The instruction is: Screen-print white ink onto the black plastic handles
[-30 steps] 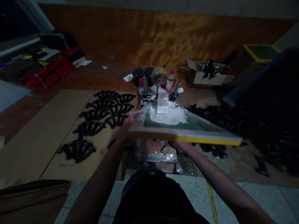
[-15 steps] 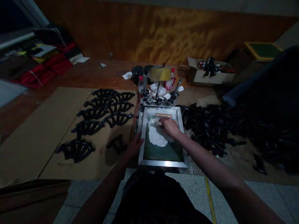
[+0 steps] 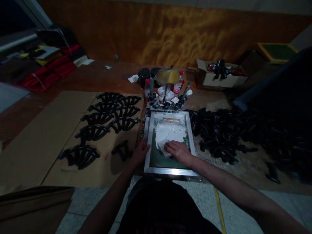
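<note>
Gripping a pale scraper point(image 3: 163, 149), the right hand point(image 3: 179, 152) meets white paste point(image 3: 170, 132) on the framed screen point(image 3: 172, 171) at the workbench's point(image 3: 97, 79) near edge. The left hand point(image 3: 141, 152) touches the screen's left rim, finger grip unclear. Spreading seems underway; the next move likely needs even pressure.

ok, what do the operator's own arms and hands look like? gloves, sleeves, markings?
Left hand and right hand: five-fingered, no gloves visible. Forearms bare, no sleeves, wristbands or cables visible. Dark top with faint lettering on it, unreadable here.
</note>
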`<state>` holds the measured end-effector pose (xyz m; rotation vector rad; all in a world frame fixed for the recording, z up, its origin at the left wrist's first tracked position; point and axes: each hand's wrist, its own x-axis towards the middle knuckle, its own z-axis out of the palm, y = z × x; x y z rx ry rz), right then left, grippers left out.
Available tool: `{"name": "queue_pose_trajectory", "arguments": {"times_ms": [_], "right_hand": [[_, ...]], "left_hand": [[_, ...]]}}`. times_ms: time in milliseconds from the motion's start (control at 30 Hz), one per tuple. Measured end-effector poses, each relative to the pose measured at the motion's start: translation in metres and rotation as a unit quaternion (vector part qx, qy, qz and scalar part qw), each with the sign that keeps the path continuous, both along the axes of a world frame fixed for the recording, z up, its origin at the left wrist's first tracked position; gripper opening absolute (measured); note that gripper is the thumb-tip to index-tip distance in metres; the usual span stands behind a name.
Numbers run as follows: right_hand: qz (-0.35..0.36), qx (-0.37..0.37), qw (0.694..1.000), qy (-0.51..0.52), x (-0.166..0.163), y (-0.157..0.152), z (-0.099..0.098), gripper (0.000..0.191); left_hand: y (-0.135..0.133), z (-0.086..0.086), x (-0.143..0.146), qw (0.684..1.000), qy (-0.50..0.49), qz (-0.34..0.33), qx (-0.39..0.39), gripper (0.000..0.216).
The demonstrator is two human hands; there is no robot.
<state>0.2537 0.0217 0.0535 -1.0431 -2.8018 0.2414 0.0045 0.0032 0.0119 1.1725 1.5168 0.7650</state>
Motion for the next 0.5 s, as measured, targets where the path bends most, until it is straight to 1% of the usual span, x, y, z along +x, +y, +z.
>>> {"name": "queue_pose_trajectory", "arguments": {"times_ms": [67,100,133,200,267,300,367,433,467,500], "right_hand": [[0.017,-0.025,0.999,0.017,0.002,-0.003,-0.001,0.026],[0.006,-0.038,0.999,0.028,0.001,0.001,0.003,0.027],[-0.018,-0.047,0.998,0.039,-0.001,0.009,0.009,0.029],[-0.093,-0.053,0.993,0.054,-0.007,0.032,0.027,0.041],[-0.180,-0.041,0.981,0.059,-0.005,0.061,0.047,0.052],[-0.216,-0.030,0.974,0.063,0.001,0.075,0.057,0.054],[-0.289,0.003,0.952,0.098,0.026,0.096,0.072,0.047],[-0.361,0.034,0.921,0.144,0.060,0.105,0.077,0.038],[-0.388,0.031,0.908,0.157,0.076,0.104,0.075,0.039],[-0.401,0.012,0.902,0.162,0.088,0.101,0.070,0.042]], "left_hand": [[0.000,0.000,-0.001,1.000,0.005,0.002,0.000,0.066],[0.000,0.001,-0.001,1.000,0.009,0.000,-0.005,0.067],[0.001,0.003,-0.002,1.000,0.012,-0.005,-0.009,0.068],[0.001,0.012,-0.003,1.000,0.017,-0.017,-0.010,0.069],[0.002,0.026,-0.005,0.999,0.021,-0.022,0.009,0.067],[0.002,0.035,-0.006,0.999,0.022,-0.018,0.027,0.064],[0.004,0.056,-0.006,0.998,0.030,-0.002,0.062,0.055],[0.010,0.077,-0.004,0.996,0.038,0.012,0.082,0.051],[0.015,0.088,-0.002,0.995,0.033,0.021,0.087,0.052],[0.021,0.099,0.001,0.995,0.020,0.035,0.095,0.054]]}}
